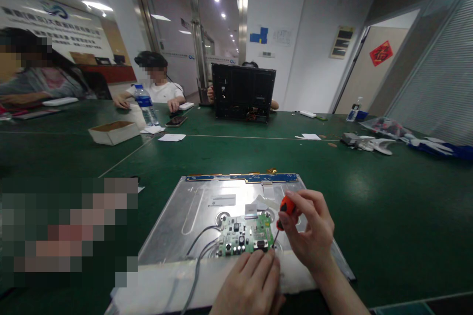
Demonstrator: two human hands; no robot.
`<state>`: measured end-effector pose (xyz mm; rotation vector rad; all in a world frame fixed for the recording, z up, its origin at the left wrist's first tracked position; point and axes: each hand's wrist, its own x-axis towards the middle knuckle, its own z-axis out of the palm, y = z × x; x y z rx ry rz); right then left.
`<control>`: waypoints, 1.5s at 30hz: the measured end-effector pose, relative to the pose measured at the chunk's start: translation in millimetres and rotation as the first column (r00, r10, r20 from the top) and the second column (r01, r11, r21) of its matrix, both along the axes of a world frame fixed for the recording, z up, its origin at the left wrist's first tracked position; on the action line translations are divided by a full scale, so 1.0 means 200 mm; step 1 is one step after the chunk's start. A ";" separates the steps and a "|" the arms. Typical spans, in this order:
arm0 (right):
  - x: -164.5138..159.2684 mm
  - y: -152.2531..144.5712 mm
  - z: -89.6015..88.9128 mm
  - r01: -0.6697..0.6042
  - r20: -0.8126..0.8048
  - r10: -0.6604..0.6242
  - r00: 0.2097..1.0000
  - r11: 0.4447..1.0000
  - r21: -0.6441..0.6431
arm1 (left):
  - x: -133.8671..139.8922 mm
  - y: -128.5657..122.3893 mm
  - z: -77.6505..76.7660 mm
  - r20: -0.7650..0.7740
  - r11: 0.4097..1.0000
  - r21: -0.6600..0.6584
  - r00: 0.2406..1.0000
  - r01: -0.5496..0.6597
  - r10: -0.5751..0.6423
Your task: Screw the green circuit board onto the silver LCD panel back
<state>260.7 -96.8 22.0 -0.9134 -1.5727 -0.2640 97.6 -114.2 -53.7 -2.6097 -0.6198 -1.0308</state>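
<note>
A green circuit board (242, 234) lies on the metal back of a flat display panel (173, 221), with grey cables (199, 261) running from its left side. My right hand (312, 231) is closed around the red-and-black handle of a screwdriver (285, 212). The screwdriver leans, its tip down at the board's lower right corner. Close by that tip, my left hand (248, 283) rests at the board's lower edge, its fingers bent and together. What they pinch, if anything, is hidden. A blue strip board (236, 178) runs along the panel's far edge.
Across the green table (369, 206) a person holds up a black monitor housing (244, 93). Two other people sit at the left. A white box (114, 133), a water bottle (146, 106) and a phone (176, 121) stand or lie far left; gloves (369, 143) lie right.
</note>
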 end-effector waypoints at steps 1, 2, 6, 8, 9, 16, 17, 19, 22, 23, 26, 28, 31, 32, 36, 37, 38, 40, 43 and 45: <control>0.00 0.00 0.00 -0.003 0.003 0.003 1.000 1.000 -0.007 | 0.00 0.00 0.00 0.000 1.000 -0.002 1.000 0.001 -0.001; 0.00 0.00 0.00 -0.007 0.003 0.007 1.000 1.000 -0.015 | 0.00 0.00 0.00 -0.002 1.000 -0.004 1.000 0.002 -0.002; 0.01 0.00 -0.02 -0.047 -0.021 0.046 0.999 0.998 -0.048 | 0.00 0.00 -0.01 -0.012 1.000 -0.004 1.000 -0.003 0.003; 0.02 0.00 -0.03 -0.076 -0.038 0.075 0.996 0.997 -0.032 | 0.00 0.00 -0.01 -0.004 1.000 -0.004 1.000 -0.003 0.003; 0.02 0.01 -0.03 -0.087 -0.042 0.086 0.995 0.996 -0.019 | 0.00 -0.01 -0.01 0.003 1.000 -0.005 1.000 -0.003 0.003; 0.01 0.01 0.00 -0.019 -0.021 0.020 1.000 1.000 0.021 | -0.01 0.00 -0.01 -0.012 1.000 -0.016 1.000 -0.002 0.002; 0.00 0.01 0.00 -0.007 -0.022 0.007 1.000 1.000 0.018 | -0.01 0.00 -0.02 -0.014 1.000 -0.013 1.000 -0.004 0.004; 0.00 0.01 0.01 0.000 -0.015 0.000 1.000 1.000 0.007 | -0.01 0.00 -0.02 -0.016 1.000 -0.010 1.000 -0.012 0.012; 0.01 0.01 0.00 -0.033 0.012 0.033 0.999 0.999 -0.025 | -0.01 0.00 -0.03 -0.016 1.000 -0.012 1.000 -0.009 0.009; 0.01 0.01 0.00 -0.047 0.015 0.047 0.999 0.998 -0.038 | -0.01 0.00 -0.03 -0.013 1.000 -0.013 1.000 -0.008 0.008; 0.01 0.00 -0.01 -0.069 0.008 0.070 0.998 0.995 -0.073 | -0.01 0.00 -0.03 -0.010 1.000 -0.011 1.000 -0.012 0.012; 0.01 0.00 -0.01 -0.080 -0.004 0.080 0.997 0.994 -0.075 | -0.01 0.00 -0.02 -0.012 1.000 -0.007 1.000 -0.012 0.012; 0.01 0.00 -0.01 -0.094 -0.014 0.094 0.995 0.993 -0.064 | 0.00 0.00 -0.02 -0.001 1.000 0.000 1.000 -0.005 0.005; 0.01 0.00 -0.01 -0.102 -0.014 0.102 0.995 0.993 -0.059 | 0.00 0.00 -0.01 0.002 1.000 0.002 1.000 -0.004 0.004; 0.01 0.01 -0.02 -0.117 -0.010 0.117 0.993 0.993 -0.020 | 0.00 0.00 -0.01 0.000 1.000 -0.010 1.000 -0.003 0.003; 0.01 0.01 -0.01 -0.102 -0.010 0.102 0.995 0.995 -0.015 | 0.00 -0.01 0.00 -0.001 1.000 -0.014 1.000 -0.003 0.003; 0.01 0.01 -0.01 -0.080 -0.010 0.080 0.997 0.997 -0.012 | 0.00 -0.01 0.00 0.003 1.000 -0.014 1.000 -0.001 0.001; 0.00 0.01 0.00 -0.038 -0.007 0.038 0.999 0.999 -0.015 | 0.00 -0.01 0.00 0.017 1.000 -0.008 1.000 0.002 -0.002; 0.00 0.01 0.01 -0.019 0.012 0.019 1.000 1.000 -0.015 | 0.00 0.00 0.01 0.037 1.000 0.002 0.999 -0.001 0.001; 0.00 0.01 0.02 -0.022 0.031 0.022 0.999 1.000 -0.018 | 0.01 0.00 0.02 0.040 1.000 0.005 0.999 0.000 0.000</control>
